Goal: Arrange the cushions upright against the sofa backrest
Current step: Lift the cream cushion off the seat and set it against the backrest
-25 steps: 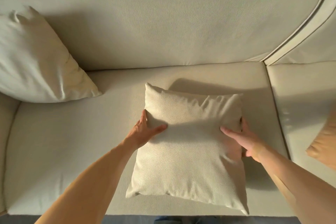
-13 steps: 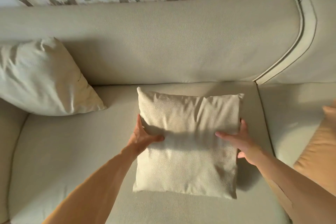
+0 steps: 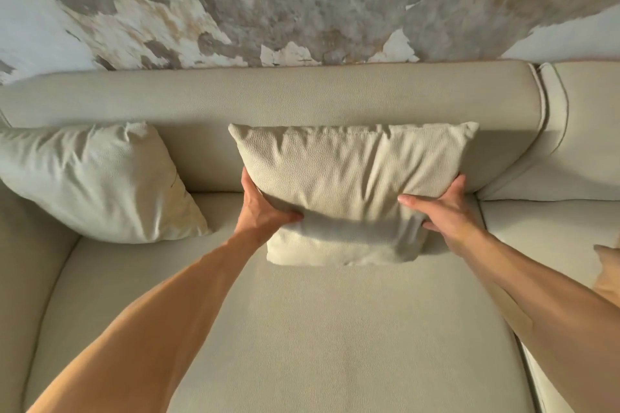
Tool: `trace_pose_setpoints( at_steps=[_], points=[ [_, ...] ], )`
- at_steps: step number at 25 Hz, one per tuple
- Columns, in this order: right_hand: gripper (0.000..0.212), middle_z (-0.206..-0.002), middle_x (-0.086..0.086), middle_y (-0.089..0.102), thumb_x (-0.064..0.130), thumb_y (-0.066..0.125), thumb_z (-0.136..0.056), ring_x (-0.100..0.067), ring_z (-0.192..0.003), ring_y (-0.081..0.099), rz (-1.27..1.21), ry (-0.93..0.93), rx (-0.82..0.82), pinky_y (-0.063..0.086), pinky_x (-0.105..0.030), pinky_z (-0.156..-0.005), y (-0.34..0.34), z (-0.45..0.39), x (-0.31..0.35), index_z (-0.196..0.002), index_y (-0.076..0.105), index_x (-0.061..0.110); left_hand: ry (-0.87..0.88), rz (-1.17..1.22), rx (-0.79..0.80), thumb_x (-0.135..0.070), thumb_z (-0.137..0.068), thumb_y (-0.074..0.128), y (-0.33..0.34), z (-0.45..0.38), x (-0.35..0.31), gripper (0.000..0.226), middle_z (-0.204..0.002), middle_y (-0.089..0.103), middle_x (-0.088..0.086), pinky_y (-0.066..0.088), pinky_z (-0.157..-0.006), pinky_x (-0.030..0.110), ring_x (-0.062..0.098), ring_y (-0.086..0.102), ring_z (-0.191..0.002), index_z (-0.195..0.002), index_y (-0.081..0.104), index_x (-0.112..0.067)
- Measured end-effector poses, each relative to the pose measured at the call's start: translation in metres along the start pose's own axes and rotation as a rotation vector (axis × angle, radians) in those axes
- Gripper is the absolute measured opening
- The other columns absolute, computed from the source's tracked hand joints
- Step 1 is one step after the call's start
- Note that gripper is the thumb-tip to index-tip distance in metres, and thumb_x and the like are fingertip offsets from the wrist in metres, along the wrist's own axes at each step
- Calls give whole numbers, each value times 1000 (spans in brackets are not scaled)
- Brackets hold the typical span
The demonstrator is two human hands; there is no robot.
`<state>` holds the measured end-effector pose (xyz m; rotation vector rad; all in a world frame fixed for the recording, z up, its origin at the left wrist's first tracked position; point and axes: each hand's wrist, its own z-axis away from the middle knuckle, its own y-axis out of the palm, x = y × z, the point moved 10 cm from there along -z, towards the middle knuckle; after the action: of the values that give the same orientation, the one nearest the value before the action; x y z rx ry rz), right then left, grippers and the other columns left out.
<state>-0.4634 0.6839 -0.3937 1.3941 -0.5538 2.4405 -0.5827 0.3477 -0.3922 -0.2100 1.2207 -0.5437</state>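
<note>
A beige square cushion (image 3: 349, 178) stands tilted back, its top edge against the sofa backrest (image 3: 268, 94) and its bottom edge on the seat (image 3: 335, 329). My left hand (image 3: 261, 208) grips its left side and my right hand (image 3: 443, 211) grips its right side. A second pale cushion (image 3: 94, 181) leans upright in the sofa's left corner. At the right frame edge, a corner of an orange-tan cushion (image 3: 609, 271) lies on the neighbouring seat.
The sofa's left armrest (image 3: 23, 278) curves along the left side. A seam at the right divides this seat from the adjoining seat section (image 3: 553, 225). Behind the backrest rises a wall with peeling paint (image 3: 302, 0).
Both hands have lifted the beige cushion from lying flat on the seat and pushed it back against the backrest. The view has tipped upward, showing the wall.
</note>
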Motion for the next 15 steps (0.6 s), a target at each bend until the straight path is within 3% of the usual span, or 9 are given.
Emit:
trace_pose_setpoints(
  at_steps=[3, 6, 8, 12, 15],
  points=[
    [84, -124, 9, 48, 24, 91, -64, -22, -114, 56, -22, -45, -57, 51, -44, -86, -2, -11, 9, -121, 29, 27, -9, -24, -31, -21, -52, 94, -1, -19, -10, 135, -145, 35, 4, 39, -105, 34, 24, 39, -131, -147, -1, -35],
    [78, -114, 14, 49, 17, 88, -69, -17, -105, 58, -55, -34, -82, 50, -44, -90, -4, -19, 3, -120, 30, 24, -36, -67, -20, -20, -53, 93, 3, -34, -10, 130, -140, 40, 7, 43, -101, 35, 28, 44, -127, -145, 3, -33],
    [78, -112, 19, 48, 17, 88, -68, -20, -109, 58, -43, -35, -81, 50, -44, -88, -3, -25, 1, -119, 30, 27, -59, -90, -11, -21, -55, 93, 4, -39, -6, 125, -136, 43, 8, 44, -96, 32, 28, 47, -122, -143, 5, -32],
    [81, -125, 17, 49, 13, 81, -76, -21, -120, 54, -33, -55, -65, 48, -46, -93, -3, -43, 5, -135, 28, 27, -110, -153, 2, -32, -59, 89, 2, -51, -2, 108, -124, 51, 9, 53, -93, 44, 31, 58, -107, -135, 12, -33],
    [98, -148, 12, 37, 24, 80, -78, -17, -126, 49, 26, -61, -77, 45, -48, -103, -2, -52, 9, -150, 13, 34, -119, -145, -6, -40, -53, 90, 4, -56, -6, 115, -131, 47, 8, 53, -94, 47, 31, 56, -113, -136, 11, -36]
  ],
)
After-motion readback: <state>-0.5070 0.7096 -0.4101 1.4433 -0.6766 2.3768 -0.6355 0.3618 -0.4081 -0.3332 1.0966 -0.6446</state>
